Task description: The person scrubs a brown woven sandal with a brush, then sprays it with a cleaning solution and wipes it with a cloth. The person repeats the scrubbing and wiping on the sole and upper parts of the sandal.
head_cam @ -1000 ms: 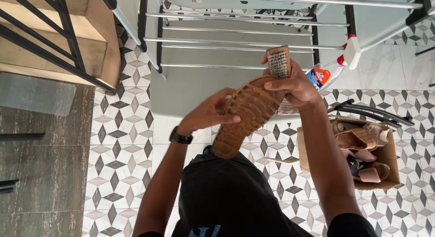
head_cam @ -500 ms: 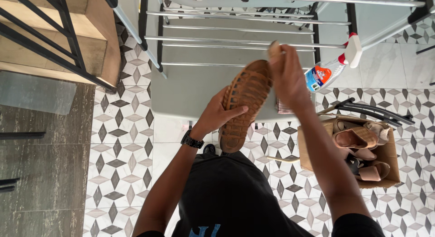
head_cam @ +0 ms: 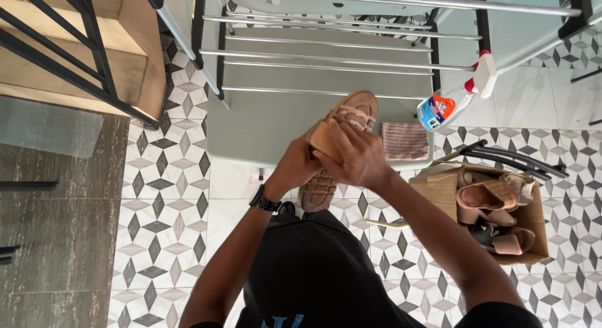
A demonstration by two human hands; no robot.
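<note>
A brown strappy sandal [head_cam: 355, 108] is held up over my lap, toe end pointing away and strap side showing; its heel [head_cam: 316, 193] pokes out below my hands. My left hand [head_cam: 298, 166], with a black watch on the wrist, grips the sandal's left side. My right hand [head_cam: 356, 157] lies across the sandal's middle, fingers curled over a tan wooden brush [head_cam: 323, 138]. Only the brush's edge shows and its bristles are hidden.
A spray bottle [head_cam: 448, 105] and a checked cloth [head_cam: 404, 140] lie on the grey surface [head_cam: 263, 127] ahead. A cardboard box [head_cam: 439, 190] holding several sandals stands on the patterned tile floor at right. A metal rack [head_cam: 326, 55] is beyond, with wooden stairs [head_cam: 75, 52] at far left.
The sandal has turned from sole up to strap side up. My right hand has come down from the toe end to the sandal's middle, and the brush's bristles no longer show.
</note>
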